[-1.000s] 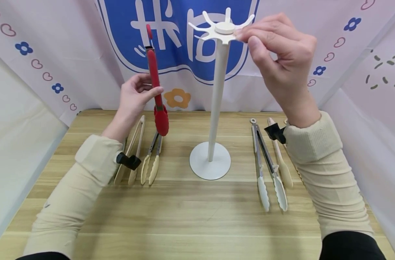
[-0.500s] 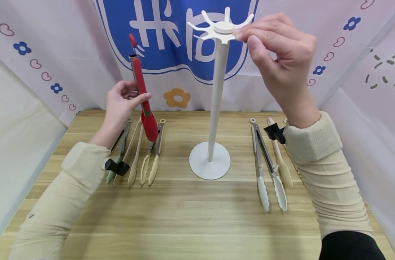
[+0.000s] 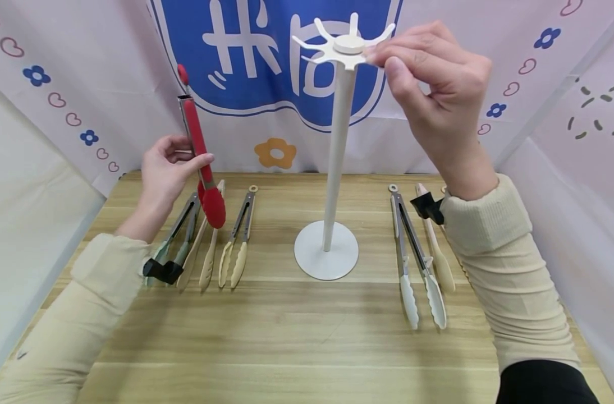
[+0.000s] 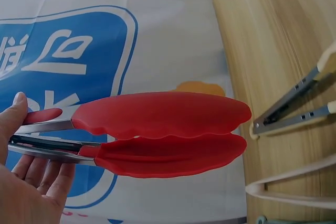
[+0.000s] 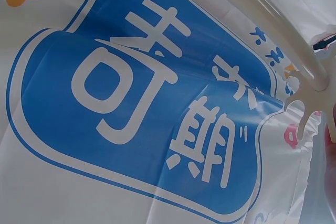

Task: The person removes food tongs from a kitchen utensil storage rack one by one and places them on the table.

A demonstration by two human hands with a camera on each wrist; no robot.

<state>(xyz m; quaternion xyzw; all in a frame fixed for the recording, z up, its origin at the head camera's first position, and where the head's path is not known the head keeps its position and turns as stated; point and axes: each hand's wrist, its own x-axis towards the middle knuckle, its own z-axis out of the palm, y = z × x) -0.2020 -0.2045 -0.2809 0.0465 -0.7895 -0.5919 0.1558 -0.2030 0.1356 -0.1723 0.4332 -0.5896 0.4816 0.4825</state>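
Tongs with red grips and red scalloped heads (image 3: 200,146) hang tilted, heads down, in my left hand (image 3: 163,168), thumb on one side and fingers behind. In the left wrist view their heads (image 4: 168,113) stand slightly apart. Below this hand lie green-tipped tongs (image 3: 191,227), pale beige tongs (image 3: 206,269) and yellow-tipped tongs (image 3: 240,264). At the centre a white stand (image 3: 339,151) rises from a round base, topped by a ring of upturned hooks (image 3: 349,45). My right hand (image 3: 443,78) pinches one hook between thumb and fingers.
On the right of the wooden table (image 3: 287,336) lie white-tipped tongs (image 3: 436,303) and pale pinkish tongs (image 3: 442,264). Another pair there is mostly hidden by my right sleeve (image 3: 494,219). A printed cloth (image 3: 226,134) hangs behind the table.
My left hand has moved left and a little down with the red tongs, away from the stand. The right hand and stand have stayed put.
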